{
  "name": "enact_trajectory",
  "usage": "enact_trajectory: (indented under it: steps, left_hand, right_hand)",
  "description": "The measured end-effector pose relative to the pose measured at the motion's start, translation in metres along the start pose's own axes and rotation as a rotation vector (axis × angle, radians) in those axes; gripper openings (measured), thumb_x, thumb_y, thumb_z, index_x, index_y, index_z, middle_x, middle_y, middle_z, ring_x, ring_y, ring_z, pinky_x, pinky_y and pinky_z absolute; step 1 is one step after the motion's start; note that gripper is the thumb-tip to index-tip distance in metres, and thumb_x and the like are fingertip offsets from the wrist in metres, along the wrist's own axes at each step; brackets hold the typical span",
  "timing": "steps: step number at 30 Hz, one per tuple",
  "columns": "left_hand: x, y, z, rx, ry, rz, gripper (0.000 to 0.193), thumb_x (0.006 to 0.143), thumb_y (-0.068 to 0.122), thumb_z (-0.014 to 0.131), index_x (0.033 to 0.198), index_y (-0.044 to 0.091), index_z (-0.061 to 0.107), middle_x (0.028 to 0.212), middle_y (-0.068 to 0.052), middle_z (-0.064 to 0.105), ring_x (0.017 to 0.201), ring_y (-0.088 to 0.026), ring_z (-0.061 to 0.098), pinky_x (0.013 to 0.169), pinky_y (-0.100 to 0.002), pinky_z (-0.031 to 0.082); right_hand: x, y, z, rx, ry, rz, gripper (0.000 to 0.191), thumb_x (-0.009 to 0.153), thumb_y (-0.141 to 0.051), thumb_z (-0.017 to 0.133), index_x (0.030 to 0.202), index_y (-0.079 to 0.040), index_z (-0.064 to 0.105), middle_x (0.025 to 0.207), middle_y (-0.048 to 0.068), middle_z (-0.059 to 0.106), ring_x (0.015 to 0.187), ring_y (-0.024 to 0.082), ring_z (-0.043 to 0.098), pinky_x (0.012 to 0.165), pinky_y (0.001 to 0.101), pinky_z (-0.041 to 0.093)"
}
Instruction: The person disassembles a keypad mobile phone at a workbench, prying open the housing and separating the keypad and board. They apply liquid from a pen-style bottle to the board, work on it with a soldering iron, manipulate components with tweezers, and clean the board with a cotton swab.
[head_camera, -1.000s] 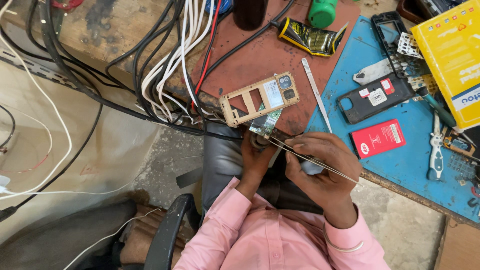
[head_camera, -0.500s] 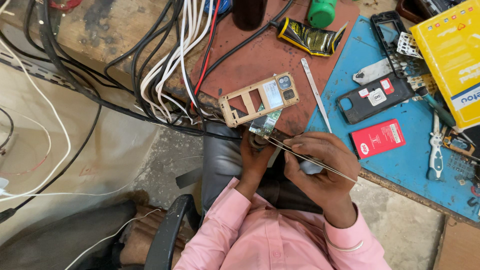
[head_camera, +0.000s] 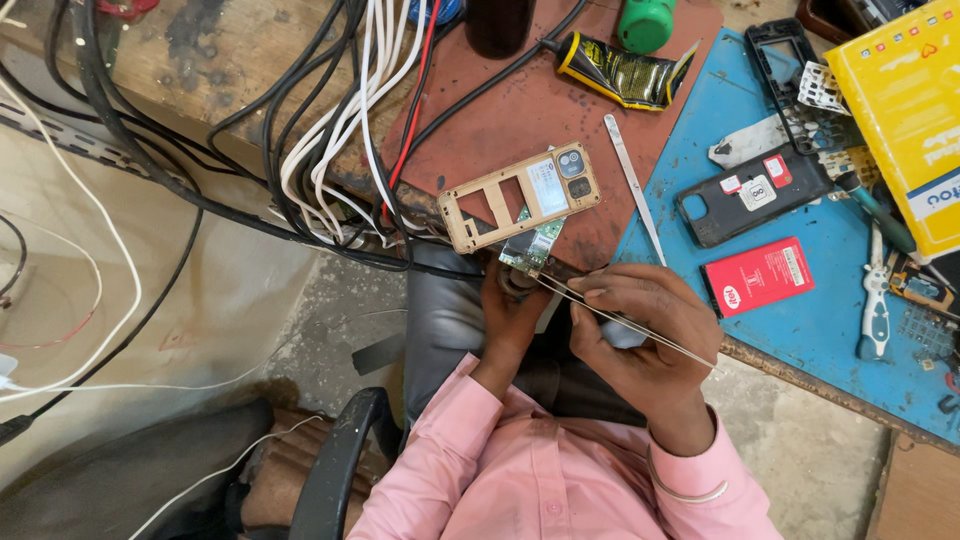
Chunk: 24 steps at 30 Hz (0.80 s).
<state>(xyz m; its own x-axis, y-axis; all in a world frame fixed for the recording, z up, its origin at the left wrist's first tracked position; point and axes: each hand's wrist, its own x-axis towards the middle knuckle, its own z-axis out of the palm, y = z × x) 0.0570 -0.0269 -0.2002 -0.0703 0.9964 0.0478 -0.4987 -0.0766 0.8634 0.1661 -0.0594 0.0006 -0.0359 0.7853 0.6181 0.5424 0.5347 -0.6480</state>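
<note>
Nothing has moved: your left hand (head_camera: 510, 310) stays pinched on one green circuit board (head_camera: 532, 245), your right hand (head_camera: 640, 335) on one pair of tweezers (head_camera: 625, 315); one gold phone frame (head_camera: 520, 197) at twelve o'clock.

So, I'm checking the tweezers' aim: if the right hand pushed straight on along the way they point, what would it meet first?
The right hand holds thin tweezers aimed up-left. Their tips sit at the small green circuit board in the left hand, so that board probably comes first; depth is unclear.
</note>
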Motion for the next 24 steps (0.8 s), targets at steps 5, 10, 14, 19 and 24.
enact_trajectory:
  steps: [5, 10, 14, 19, 24]
  left_hand:
    - [-0.0009, -0.0001, -0.0005, 0.033, 0.012, -0.014, 0.059, 0.085, 0.003, 0.078, 0.138, 0.001, 0.053, 0.125, -0.007, 0.066, 0.113, -0.014, 0.065, 0.097, -0.030, 0.054]
    - [-0.0014, -0.0016, -0.0007, 0.053, 0.008, 0.001, 0.059, 0.085, 0.003, 0.080, 0.138, 0.000, 0.054, 0.125, -0.007, 0.066, 0.113, -0.015, 0.064, 0.099, -0.031, 0.054]
    - [-0.0011, -0.0013, -0.0011, 0.044, 0.010, -0.015, 0.060, 0.085, 0.004, 0.080, 0.138, 0.000, 0.054, 0.127, -0.008, 0.066, 0.115, -0.016, 0.065, 0.099, -0.031, 0.054]
    - [-0.0003, -0.0012, -0.0008, 0.047, 0.020, -0.026, 0.063, 0.083, 0.005, 0.081, 0.139, 0.001, 0.052, 0.128, -0.008, 0.065, 0.115, -0.016, 0.064, 0.099, -0.031, 0.054]
    - [-0.0019, -0.0009, -0.0006, 0.025, 0.001, 0.003, 0.062, 0.084, 0.004, 0.080, 0.140, 0.001, 0.053, 0.130, -0.007, 0.063, 0.118, -0.017, 0.063, 0.103, -0.032, 0.052]
  right_hand:
    - [-0.0006, -0.0009, -0.0003, 0.016, -0.003, 0.016, 0.026, 0.082, 0.005, 0.082, 0.100, -0.002, 0.064, 0.100, 0.012, 0.075, 0.098, 0.025, 0.075, 0.079, 0.0299, 0.060]
    - [-0.0016, -0.0011, -0.0017, 0.053, -0.003, 0.027, 0.027, 0.083, 0.005, 0.081, 0.102, -0.002, 0.063, 0.102, 0.013, 0.075, 0.100, 0.025, 0.074, 0.081, 0.0302, 0.061]
    - [-0.0022, 0.0003, -0.0018, 0.053, 0.000, 0.027, 0.026, 0.083, 0.005, 0.081, 0.102, -0.001, 0.063, 0.101, 0.013, 0.075, 0.099, 0.025, 0.074, 0.080, 0.0298, 0.061]
    - [-0.0039, 0.0028, -0.0019, 0.052, 0.005, 0.020, 0.025, 0.084, 0.005, 0.080, 0.101, -0.001, 0.063, 0.101, 0.012, 0.075, 0.099, 0.025, 0.074, 0.081, 0.0301, 0.060]
    - [-0.0045, 0.0021, -0.0021, 0.061, 0.008, 0.029, 0.025, 0.083, 0.005, 0.080, 0.101, -0.001, 0.064, 0.100, 0.013, 0.075, 0.099, 0.025, 0.074, 0.081, 0.0300, 0.060]
